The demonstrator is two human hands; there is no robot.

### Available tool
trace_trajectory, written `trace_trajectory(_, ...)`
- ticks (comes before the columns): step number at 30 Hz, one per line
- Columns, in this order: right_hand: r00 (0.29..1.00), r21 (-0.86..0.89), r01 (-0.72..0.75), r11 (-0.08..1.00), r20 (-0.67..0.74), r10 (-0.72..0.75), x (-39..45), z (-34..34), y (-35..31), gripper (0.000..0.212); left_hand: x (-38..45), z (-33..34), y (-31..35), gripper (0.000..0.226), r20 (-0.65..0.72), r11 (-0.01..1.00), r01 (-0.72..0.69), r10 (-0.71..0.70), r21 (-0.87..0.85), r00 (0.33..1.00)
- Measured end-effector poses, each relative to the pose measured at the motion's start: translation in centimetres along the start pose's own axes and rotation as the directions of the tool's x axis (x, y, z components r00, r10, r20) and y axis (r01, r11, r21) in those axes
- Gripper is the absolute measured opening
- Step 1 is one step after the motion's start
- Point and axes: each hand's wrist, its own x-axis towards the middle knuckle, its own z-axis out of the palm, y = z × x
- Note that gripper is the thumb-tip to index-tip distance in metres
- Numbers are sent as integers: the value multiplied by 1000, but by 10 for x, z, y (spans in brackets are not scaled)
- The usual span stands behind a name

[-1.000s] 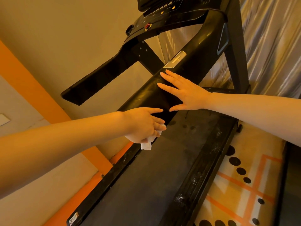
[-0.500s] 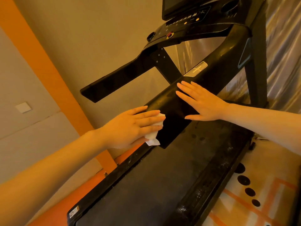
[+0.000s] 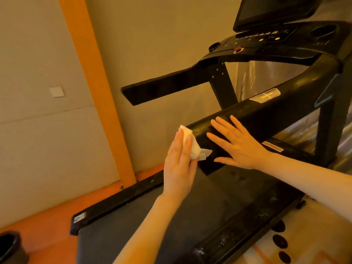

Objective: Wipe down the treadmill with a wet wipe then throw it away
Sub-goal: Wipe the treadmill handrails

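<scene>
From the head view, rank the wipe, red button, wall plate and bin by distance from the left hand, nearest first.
1. Wipe, under the left hand
2. Wall plate, on the left wall
3. Red button, on the console
4. Bin, bottom-left floor

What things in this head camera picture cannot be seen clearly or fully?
- Wet wipe: mostly covered by the left hand.
- Handrail under the right hand: the palm hides it.
- Console buttons: too small to read.
- Screen: cut off by the top edge.
- Dark container: cut off at the bottom-left corner.
</scene>
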Motion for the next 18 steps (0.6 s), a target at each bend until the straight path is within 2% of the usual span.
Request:
trace_trajectory(3, 1000, 4, -1, 1000, 2, 1, 3, -2, -4, 74, -3, 9, 11, 59, -50, 989, 116, -121, -95, 991)
trace_trajectory(8, 999, 8, 13, 1000, 37, -14, 3, -9, -2, 75, -8, 10, 15, 51, -97, 951, 216, -242, -219, 965)
trace_trajectory(12, 999, 14, 9, 1000, 40, -9, 4, -12, -3, 73, -14, 2, 9, 49, -138, 843, 398, -470, -362, 872)
trace_trajectory(15, 999, 11, 12, 1000, 32, -12, 4, -11, -3, 73, -12, 3, 8, 50, -91, 758, 523, -597, -389, 797)
trace_trajectory(18, 1000, 14, 14, 1000, 26, -15, 5, -10, -3, 72, -7, 9, 23, 49, -28, 765, 535, -581, -359, 813)
